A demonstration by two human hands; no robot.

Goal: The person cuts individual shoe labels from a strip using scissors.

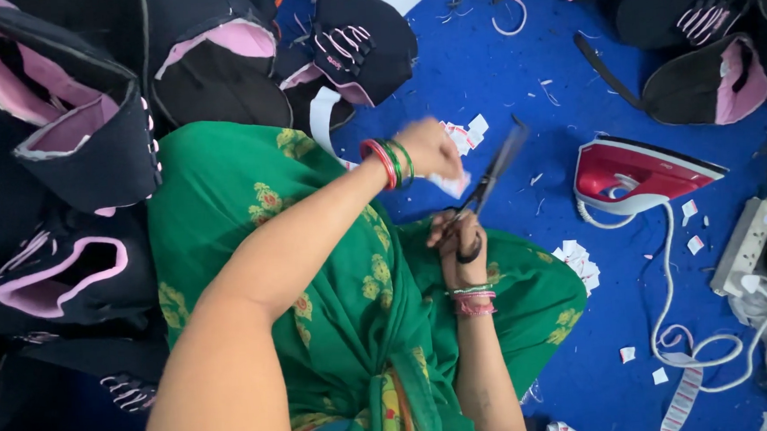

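Observation:
My right hand (460, 245) grips black scissors (492, 179) by the handle, blades pointing up and to the right, slightly apart. My left hand (430, 148) is above it, blurred, pinching a small white label piece (450, 184) close to the blades. Both wrists wear bangles, and my lap below the hands is covered in green patterned cloth (334, 270).
Black caps with pink lining (81, 126) are piled at the left and along the top. A red and white iron (633, 176) with its cord lies on the blue floor (516, 69) at right, beside a white power strip (746, 245). Small white label cuttings (578, 260) are scattered about.

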